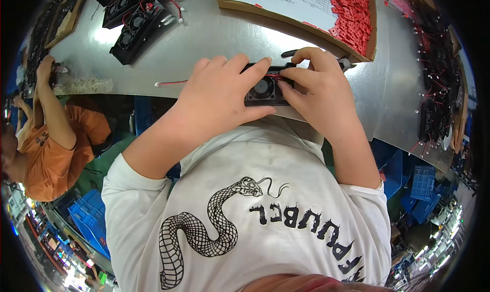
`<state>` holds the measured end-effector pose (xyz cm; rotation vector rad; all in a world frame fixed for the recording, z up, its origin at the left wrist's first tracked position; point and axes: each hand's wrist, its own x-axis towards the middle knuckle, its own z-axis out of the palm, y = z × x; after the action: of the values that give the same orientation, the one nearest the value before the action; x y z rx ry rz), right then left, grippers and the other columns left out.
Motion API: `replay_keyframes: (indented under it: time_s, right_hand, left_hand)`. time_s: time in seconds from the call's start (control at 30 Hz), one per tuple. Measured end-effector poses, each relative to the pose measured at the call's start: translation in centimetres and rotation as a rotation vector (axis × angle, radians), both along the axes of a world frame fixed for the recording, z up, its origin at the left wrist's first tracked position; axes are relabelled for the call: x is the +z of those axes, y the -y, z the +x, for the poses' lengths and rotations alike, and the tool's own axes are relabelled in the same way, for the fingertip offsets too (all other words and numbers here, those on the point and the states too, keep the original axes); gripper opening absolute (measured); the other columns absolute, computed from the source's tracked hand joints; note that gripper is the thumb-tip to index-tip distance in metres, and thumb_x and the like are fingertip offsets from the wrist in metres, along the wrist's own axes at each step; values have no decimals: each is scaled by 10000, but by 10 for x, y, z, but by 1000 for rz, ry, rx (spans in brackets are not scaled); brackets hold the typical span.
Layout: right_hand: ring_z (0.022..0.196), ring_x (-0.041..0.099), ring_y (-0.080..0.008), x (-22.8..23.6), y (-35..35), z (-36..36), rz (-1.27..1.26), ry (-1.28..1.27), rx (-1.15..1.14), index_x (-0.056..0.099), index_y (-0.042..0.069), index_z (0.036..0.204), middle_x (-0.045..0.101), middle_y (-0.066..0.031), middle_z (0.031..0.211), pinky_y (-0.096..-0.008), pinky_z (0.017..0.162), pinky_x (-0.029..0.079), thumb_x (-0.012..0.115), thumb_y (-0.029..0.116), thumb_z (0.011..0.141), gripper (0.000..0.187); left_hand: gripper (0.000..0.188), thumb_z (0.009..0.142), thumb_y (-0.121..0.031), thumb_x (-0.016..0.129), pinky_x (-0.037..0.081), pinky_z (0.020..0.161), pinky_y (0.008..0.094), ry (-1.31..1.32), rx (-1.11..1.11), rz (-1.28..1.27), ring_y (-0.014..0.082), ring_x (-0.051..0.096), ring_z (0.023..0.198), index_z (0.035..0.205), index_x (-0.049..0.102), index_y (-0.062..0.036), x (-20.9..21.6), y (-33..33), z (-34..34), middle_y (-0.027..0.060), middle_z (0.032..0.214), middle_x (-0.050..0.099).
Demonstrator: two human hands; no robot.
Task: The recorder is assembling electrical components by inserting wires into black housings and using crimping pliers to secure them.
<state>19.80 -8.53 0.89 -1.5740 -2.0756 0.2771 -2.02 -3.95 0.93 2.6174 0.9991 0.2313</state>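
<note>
A long black fan housing [263, 89] with a small fan lies at the near edge of the metal table. My left hand [217, 90] grips its left part, fingers over the top and thumb along the near side, hiding much of it. Beyond that hand, a red lead [172, 83] with a white connector sticks out to the left. At the housing's right part, my right hand [326, 85] has thumb and index finger closed around the red wire [274, 75] beside the fan. Its fingertips partly cover what lies between them.
A cardboard box [296, 21] of small red parts and a paper sheet stands at the far side. More fan housings [135, 27] with leads lie far left, others [439, 98] at the right. A dark tool [289, 53] lies behind my right hand. A co-worker [56, 144] sits left.
</note>
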Motion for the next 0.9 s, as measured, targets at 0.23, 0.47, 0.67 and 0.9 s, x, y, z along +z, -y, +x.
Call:
replay_keyframes:
  time_s: [0.23,0.47,0.67,0.9]
  right_hand:
    - [830,644,-233,5,4,7,-153,-163,17,783,80,960,677,-59,1065,-351,725,529,809,97,768,194]
    - [943,682,-265,25,-102,75,-294,59,-51,753,35,1075,701,-133,1047,-369,806,541,716,133,866,233]
    - [930,668,-274,15,-138,82,-441,200,362,740,11,1101,678,-127,990,-352,848,530,687,47,859,251]
    - [849,662,-226,7,-136,99,-334,258,292,703,2,1017,691,-91,939,-345,787,532,686,64,903,130]
  left_hand:
    - [710,807,-507,785,456,878,430,-22,-16,-12,299,624,940,1376,581,-135,3,0,4,85,1056,626]
    - [730,795,-522,785,455,861,424,37,-28,22,303,629,932,1384,574,-145,-2,-1,22,89,1069,628]
    - [729,797,-529,780,455,862,430,46,-4,33,298,624,912,1383,568,-151,-10,0,23,84,1068,623]
    - [727,799,-525,780,457,856,434,67,-28,31,297,619,918,1381,568,-146,-9,-2,22,81,1057,614]
